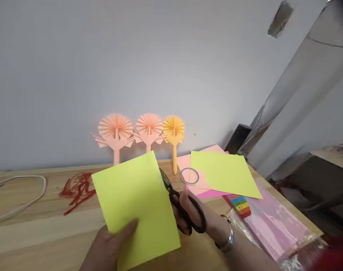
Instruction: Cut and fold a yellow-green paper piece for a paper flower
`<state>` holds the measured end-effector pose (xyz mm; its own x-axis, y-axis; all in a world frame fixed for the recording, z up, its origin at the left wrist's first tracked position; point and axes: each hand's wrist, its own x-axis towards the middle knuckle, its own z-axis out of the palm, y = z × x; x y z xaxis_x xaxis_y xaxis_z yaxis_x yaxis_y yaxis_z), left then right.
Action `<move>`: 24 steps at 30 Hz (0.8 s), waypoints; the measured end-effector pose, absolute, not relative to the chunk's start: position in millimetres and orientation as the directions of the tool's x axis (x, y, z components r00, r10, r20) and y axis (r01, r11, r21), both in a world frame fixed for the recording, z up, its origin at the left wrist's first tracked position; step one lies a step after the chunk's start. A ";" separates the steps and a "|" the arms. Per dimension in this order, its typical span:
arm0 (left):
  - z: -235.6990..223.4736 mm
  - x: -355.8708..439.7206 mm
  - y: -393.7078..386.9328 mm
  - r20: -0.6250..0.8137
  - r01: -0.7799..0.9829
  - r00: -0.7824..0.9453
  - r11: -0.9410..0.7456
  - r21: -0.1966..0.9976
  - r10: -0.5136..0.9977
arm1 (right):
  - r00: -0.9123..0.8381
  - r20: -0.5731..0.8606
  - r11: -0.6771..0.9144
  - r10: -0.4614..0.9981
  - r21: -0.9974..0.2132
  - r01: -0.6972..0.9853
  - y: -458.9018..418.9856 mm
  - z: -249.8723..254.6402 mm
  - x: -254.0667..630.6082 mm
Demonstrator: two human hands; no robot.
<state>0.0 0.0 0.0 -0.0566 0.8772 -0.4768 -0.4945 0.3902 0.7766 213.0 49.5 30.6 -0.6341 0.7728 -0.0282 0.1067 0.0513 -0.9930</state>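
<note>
My left hand [112,241] grips a yellow-green sheet of paper [137,199] by its lower left part, thumb on top. The sheet is held up at a tilt above the table. In my right hand [185,210] is a pair of black-handled scissors [198,218], with my fingers in the handles. Their blades [165,180] lie along the sheet's right edge, partly hidden behind it; whether they are cutting into the paper I cannot tell. A bracelet [229,235] circles my right wrist.
Three folded paper fans, two pink [116,130] [149,126] and one orange [174,128], lean on the wall. Red string [79,188] and a white cord [43,192] lie left. Right are a tape roll [189,175], another yellow-green sheet [225,171] and a pink paper pack [276,222].
</note>
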 end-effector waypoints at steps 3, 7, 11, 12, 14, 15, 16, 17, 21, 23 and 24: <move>-5.8 -6.0 2.5 -0.516 -0.514 -0.023 0.432 0.741 0.856 | -0.616 0.003 0.064 0.788 -0.995 0.077 50.2 30.1 208.4; -11.3 -9.4 4.7 -0.514 -0.538 0.004 0.435 0.722 0.858 | -0.608 0.013 0.088 0.794 -0.992 0.094 51.3 24.9 201.1; -8.7 -6.1 3.0 -0.512 -0.549 -0.038 0.410 0.728 0.858 | -0.585 0.016 0.108 0.811 -0.987 0.123 48.5 18.5 198.9; -7.0 -4.8 2.1 -0.518 -0.543 -0.046 0.414 0.731 0.854 | -0.584 0.021 0.117 0.812 -0.985 0.126 47.3 17.6 199.2; -3.7 -2.4 0.4 -0.528 -0.523 -0.057 0.425 0.739 0.847 | -0.601 0.015 0.122 0.799 -0.983 0.137 45.1 16.8 199.7; -2.4 -1.4 -0.3 -0.530 -0.517 -0.059 0.428 0.741 0.846 | -0.601 0.013 0.122 0.799 -0.982 0.141 44.2 16.6 199.7; -1.5 -0.7 -0.8 -0.528 -0.513 -0.059 0.429 0.744 0.847 | -0.600 0.012 0.123 0.800 -0.982 0.145 43.5 16.6 199.6; -0.9 -0.2 -1.2 -0.524 -0.511 -0.057 0.426 0.746 0.849 | -0.596 0.015 0.127 0.803 -0.981 0.146 43.0 16.6 199.2; -1.7 -0.2 -1.3 -0.515 -0.508 -0.062 0.417 0.754 0.855 | -0.584 0.044 0.156 0.811 -0.977 0.143 42.0 17.0 198.1; -2.9 -1.3 -0.8 -0.520 -0.507 -0.068 0.419 0.753 0.851 | -0.588 0.042 0.157 0.808 -0.977 0.145 41.8 17.4 198.2; -3.6 -2.2 -0.5 -0.523 -0.507 -0.071 0.421 0.752 0.850 | -0.594 0.035 0.152 0.804 -0.977 0.149 41.7 17.6 198.3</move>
<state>-2.2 -0.5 -3.6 -0.0706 0.8496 -0.5227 -0.5069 0.4207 0.7523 198.3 41.7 17.6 -0.5935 0.8041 0.0347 0.1489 0.1521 -0.9771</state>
